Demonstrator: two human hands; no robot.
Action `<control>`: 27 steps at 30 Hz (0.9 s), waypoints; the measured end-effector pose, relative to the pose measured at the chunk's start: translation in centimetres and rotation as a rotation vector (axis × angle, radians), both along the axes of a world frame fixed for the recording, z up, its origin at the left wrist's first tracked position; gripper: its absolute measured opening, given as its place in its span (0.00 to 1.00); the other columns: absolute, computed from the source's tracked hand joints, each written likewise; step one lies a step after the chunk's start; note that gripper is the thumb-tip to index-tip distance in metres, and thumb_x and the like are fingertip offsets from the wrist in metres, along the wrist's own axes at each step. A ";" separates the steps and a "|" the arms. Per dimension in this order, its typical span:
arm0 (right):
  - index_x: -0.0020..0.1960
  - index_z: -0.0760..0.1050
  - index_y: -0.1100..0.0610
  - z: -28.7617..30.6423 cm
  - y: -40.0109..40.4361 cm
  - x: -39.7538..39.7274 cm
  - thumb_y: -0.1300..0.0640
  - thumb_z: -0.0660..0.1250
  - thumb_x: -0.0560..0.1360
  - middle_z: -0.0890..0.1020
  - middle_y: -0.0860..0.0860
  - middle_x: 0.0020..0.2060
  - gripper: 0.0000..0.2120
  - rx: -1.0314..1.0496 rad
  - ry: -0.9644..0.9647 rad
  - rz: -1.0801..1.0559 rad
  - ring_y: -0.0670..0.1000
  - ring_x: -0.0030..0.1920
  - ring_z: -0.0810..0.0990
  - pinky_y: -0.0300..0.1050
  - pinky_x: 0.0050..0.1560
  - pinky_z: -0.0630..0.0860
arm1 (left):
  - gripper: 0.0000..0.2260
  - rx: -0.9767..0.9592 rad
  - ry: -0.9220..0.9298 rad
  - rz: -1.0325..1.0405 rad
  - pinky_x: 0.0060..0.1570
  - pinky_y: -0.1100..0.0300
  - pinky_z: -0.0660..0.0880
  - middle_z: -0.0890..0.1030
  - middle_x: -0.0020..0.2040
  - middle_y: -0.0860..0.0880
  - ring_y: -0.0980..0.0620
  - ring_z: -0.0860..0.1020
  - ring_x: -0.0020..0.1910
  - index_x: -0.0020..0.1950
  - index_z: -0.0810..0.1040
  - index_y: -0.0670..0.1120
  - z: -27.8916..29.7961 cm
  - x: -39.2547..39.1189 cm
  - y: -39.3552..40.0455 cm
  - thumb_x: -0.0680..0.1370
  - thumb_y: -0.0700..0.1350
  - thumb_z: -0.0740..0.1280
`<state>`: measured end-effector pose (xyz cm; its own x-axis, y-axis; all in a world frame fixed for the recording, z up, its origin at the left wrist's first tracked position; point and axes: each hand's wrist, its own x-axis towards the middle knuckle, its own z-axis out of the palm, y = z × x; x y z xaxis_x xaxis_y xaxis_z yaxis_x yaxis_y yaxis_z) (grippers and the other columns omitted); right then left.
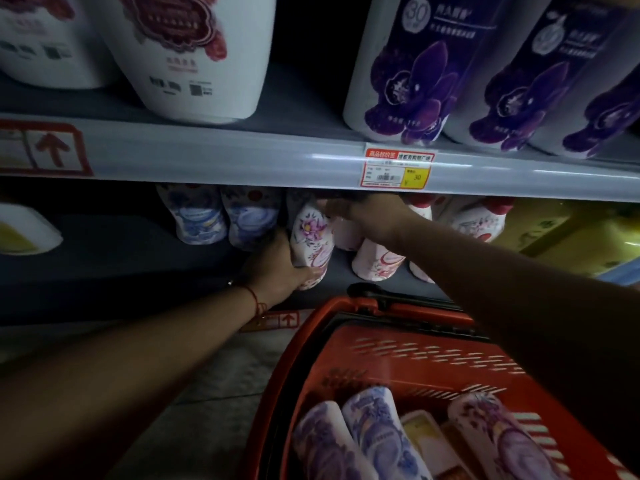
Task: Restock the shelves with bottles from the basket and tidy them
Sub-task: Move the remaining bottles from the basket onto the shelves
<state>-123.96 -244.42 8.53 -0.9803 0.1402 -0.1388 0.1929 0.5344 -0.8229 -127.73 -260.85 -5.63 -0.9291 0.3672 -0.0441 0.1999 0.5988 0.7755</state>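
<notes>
Your left hand (277, 268) clamps the pink-flowered bottle (311, 244) on the lower shelf; your right hand (363, 216) grips its top. The price tag (398, 168) above reads "30".

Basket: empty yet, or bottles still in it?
Not empty. The red basket has several bottles lying on their sides at its near end, including a blue-patterned bottle and a purple-patterned bottle.

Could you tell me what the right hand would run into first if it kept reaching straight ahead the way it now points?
Probably the top of the pink floral bottle that the left hand holds; the right hand points left and inward at its upper part and looks nearly on it already, though depth is unclear.
</notes>
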 end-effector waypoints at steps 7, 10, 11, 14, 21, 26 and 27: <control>0.67 0.80 0.54 -1.4 -0.2 0.8 0.48 0.73 0.78 0.84 0.50 0.60 0.20 0.162 -0.003 -0.017 0.51 0.59 0.82 0.39 0.55 0.76 | 0.43 0.142 -0.084 0.026 0.62 0.47 0.77 0.82 0.62 0.51 0.50 0.80 0.61 0.67 0.73 0.49 -1.9 -0.4 0.7 0.56 0.63 0.78; 0.60 0.83 0.54 -2.2 -0.7 0.9 0.46 0.75 0.75 0.87 0.52 0.53 0.18 0.204 0.056 -0.133 0.52 0.53 0.84 0.45 0.53 0.78 | 0.38 0.119 -0.125 -0.034 0.62 0.46 0.78 0.83 0.60 0.52 0.52 0.81 0.60 0.66 0.76 0.52 -2.4 -1.4 0.1 0.58 0.60 0.78; 0.57 0.84 0.54 -2.6 -0.7 0.9 0.44 0.76 0.74 0.87 0.52 0.50 0.18 0.206 0.072 -0.165 0.52 0.51 0.85 0.47 0.52 0.80 | 0.36 0.115 -0.138 -0.064 0.61 0.46 0.79 0.83 0.59 0.53 0.52 0.81 0.60 0.65 0.76 0.53 -2.8 -1.9 0.1 0.59 0.60 0.79; 0.48 0.84 0.56 -3.6 -0.4 1.3 0.36 0.74 0.70 0.86 0.53 0.40 0.23 0.256 0.113 -0.222 0.56 0.48 0.83 0.52 0.47 0.80 | 0.35 0.111 -0.155 -0.110 0.60 0.45 0.79 0.83 0.60 0.54 0.52 0.81 0.60 0.66 0.73 0.57 -4.6 -3.2 0.3 0.60 0.59 0.78; 0.49 0.80 0.56 -3.7 0.5 1.9 0.42 0.78 0.70 0.80 0.52 0.43 0.19 0.297 0.042 -0.150 0.54 0.50 0.78 0.44 0.46 0.70 | 0.39 0.048 -0.173 -0.146 0.65 0.47 0.76 0.81 0.64 0.49 0.50 0.79 0.63 0.70 0.72 0.48 -1.8 -2.5 0.4 0.61 0.61 0.71; 0.71 0.74 0.53 -1.0 1.3 5.1 0.49 0.78 0.72 0.81 0.51 0.59 0.29 0.237 -0.017 -0.122 0.52 0.58 0.80 0.46 0.57 0.76 | 0.15 0.019 -0.287 -0.053 0.49 0.60 0.76 0.82 0.48 0.51 0.54 0.80 0.46 0.56 0.78 0.47 1.6 0.3 -0.1 0.73 0.50 0.76; 0.72 0.73 0.53 -0.3 1.6 6.3 0.49 0.77 0.74 0.80 0.51 0.60 0.29 0.249 -0.033 -0.122 0.52 0.58 0.80 0.47 0.58 0.76 | 0.12 0.021 -0.316 -0.018 0.43 0.61 0.72 0.81 0.44 0.48 0.52 0.78 0.42 0.53 0.79 0.44 2.6 1.1 -0.2 0.75 0.49 0.75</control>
